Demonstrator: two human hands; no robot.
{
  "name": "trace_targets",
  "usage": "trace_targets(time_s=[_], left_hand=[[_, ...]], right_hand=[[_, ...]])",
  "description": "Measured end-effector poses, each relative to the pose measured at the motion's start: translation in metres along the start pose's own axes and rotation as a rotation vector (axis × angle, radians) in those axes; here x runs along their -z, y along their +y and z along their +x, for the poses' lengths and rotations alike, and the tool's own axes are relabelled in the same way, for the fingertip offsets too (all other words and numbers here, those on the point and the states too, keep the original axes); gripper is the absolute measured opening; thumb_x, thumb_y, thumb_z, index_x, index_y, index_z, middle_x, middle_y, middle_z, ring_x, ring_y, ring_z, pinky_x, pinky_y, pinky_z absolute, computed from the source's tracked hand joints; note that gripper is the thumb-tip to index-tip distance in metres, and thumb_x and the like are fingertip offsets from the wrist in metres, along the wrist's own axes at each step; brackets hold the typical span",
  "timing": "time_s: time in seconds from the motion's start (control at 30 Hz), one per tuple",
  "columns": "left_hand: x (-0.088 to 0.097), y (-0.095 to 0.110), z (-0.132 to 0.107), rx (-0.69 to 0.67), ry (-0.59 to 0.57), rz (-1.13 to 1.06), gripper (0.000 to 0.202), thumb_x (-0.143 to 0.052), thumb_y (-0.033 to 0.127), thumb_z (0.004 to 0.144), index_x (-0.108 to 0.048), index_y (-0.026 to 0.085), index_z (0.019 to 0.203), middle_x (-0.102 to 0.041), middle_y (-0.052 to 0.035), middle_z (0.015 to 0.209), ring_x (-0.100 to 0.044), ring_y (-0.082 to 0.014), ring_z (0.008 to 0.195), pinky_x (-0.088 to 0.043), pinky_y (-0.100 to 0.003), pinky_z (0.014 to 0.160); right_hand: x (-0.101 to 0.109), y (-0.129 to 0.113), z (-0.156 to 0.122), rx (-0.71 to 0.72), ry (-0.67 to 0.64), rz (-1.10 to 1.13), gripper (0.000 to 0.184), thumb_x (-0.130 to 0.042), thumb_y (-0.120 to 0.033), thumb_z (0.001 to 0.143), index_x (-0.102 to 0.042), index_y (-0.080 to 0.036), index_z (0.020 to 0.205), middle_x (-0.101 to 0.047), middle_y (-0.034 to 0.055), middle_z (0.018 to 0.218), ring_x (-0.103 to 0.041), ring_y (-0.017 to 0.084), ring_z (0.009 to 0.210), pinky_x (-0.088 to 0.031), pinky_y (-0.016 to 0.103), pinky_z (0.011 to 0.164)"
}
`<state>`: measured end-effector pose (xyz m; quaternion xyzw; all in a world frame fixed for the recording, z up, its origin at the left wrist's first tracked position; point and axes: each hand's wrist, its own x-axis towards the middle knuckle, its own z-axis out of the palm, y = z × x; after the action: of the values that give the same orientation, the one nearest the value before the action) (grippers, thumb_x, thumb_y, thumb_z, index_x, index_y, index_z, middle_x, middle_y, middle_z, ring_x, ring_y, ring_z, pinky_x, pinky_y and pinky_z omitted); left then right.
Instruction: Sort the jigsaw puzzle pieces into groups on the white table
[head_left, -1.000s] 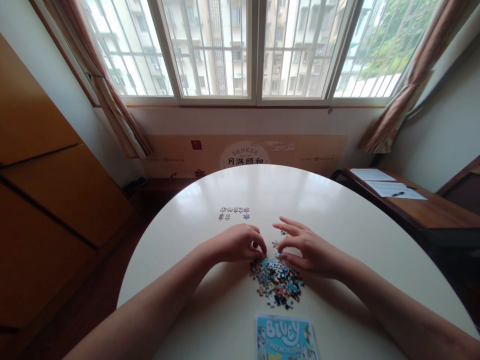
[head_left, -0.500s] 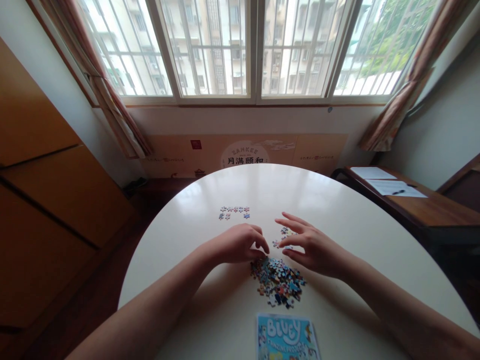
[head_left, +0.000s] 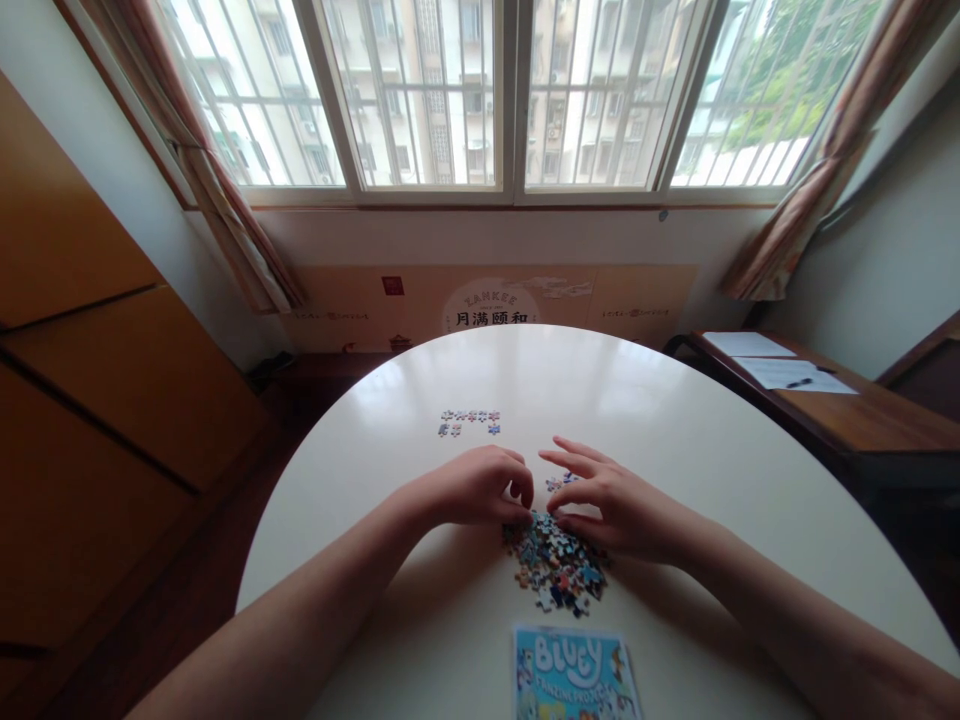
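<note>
A heap of small colourful puzzle pieces (head_left: 556, 570) lies on the white round table (head_left: 675, 440) in front of me. My left hand (head_left: 480, 485) rests at the heap's far left edge, fingers curled in a pinch on pieces there. My right hand (head_left: 607, 500) sits at the heap's far right edge, thumb and forefinger pinched together over the pieces, the other fingers stretched out. A few loose pieces (head_left: 561, 482) lie just beyond the fingertips. A short row of sorted pieces (head_left: 469, 423) sits farther out to the left.
A blue puzzle box (head_left: 571, 675) printed "BLUEY" lies at the table's near edge. A wooden side desk (head_left: 825, 400) with papers and a pen stands to the right. Wooden cabinets (head_left: 90, 380) line the left. Barred windows and curtains are behind.
My right hand lifted off the heap towards the loose pieces, fingers spread, then came back down to the heap's edge with thumb and forefinger pinched. My left hand stayed put.
</note>
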<state>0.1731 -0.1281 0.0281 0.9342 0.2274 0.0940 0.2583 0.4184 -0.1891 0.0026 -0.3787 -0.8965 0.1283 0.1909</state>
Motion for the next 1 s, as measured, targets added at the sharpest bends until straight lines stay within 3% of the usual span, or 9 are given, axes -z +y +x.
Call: trace_targets(time_s=[0.1,0.33,0.53,0.73,0.87,1.0], left_hand=[[0.0,-0.001,0.0,-0.001,-0.005,-0.004,0.004,-0.077,0.02,0.078,-0.075,0.019,0.081,-0.066,0.0002,0.078,-0.057,-0.0112,0.069,-0.044,-0.024,0.066],[0.0,-0.002,0.001,0.001,-0.009,-0.014,0.005,-0.078,0.022,0.078,-0.075,0.019,0.08,-0.065,0.0009,0.077,-0.057,-0.0107,0.068,-0.043,-0.023,0.065],[0.001,-0.001,0.0,0.001,-0.002,-0.009,0.006,-0.079,0.022,0.078,-0.074,0.019,0.079,-0.065,0.0006,0.077,-0.057,-0.0111,0.069,-0.044,-0.024,0.066],[0.001,0.007,0.0,-0.033,0.001,0.013,0.009,-0.079,0.027,0.081,-0.076,0.021,0.087,-0.066,-0.0014,0.085,-0.058,-0.0124,0.073,-0.045,-0.025,0.069],[-0.001,0.012,0.0,-0.057,0.0,0.026,0.015,-0.079,0.027,0.081,-0.077,0.023,0.095,-0.068,-0.0023,0.09,-0.06,-0.0128,0.074,-0.046,-0.026,0.07],[-0.002,0.014,0.0,-0.053,-0.015,0.022,0.014,-0.081,0.025,0.079,-0.078,0.023,0.093,-0.069,-0.0016,0.091,-0.06,-0.0121,0.073,-0.046,-0.026,0.07]], right_hand=[[-0.001,0.0,0.001,0.007,-0.005,0.005,0.019,-0.071,-0.026,0.091,-0.075,-0.031,0.109,-0.049,0.0055,0.154,-0.033,0.034,0.149,-0.039,0.062,0.114],[-0.003,0.001,0.002,-0.003,0.007,0.047,0.01,-0.071,-0.022,0.089,-0.076,-0.027,0.097,-0.05,0.0053,0.153,-0.032,0.034,0.15,-0.04,0.061,0.114],[-0.003,0.007,0.002,0.014,0.165,-0.028,0.012,-0.067,-0.02,0.091,-0.077,-0.026,0.091,-0.06,0.008,0.142,-0.041,0.034,0.145,-0.046,0.06,0.109],[0.012,0.018,-0.003,-0.016,0.25,-0.168,0.012,-0.068,-0.016,0.088,-0.076,-0.024,0.082,-0.063,0.0076,0.138,-0.047,0.035,0.14,-0.046,0.062,0.107],[0.018,0.02,-0.007,-0.007,0.19,-0.165,0.012,-0.073,-0.017,0.084,-0.074,-0.025,0.076,-0.06,0.0038,0.143,-0.044,0.035,0.142,-0.044,0.063,0.109],[0.019,0.017,-0.009,0.005,0.113,-0.122,0.01,-0.074,-0.019,0.084,-0.076,-0.029,0.084,-0.057,0.0023,0.146,-0.043,0.033,0.143,-0.045,0.06,0.109]])
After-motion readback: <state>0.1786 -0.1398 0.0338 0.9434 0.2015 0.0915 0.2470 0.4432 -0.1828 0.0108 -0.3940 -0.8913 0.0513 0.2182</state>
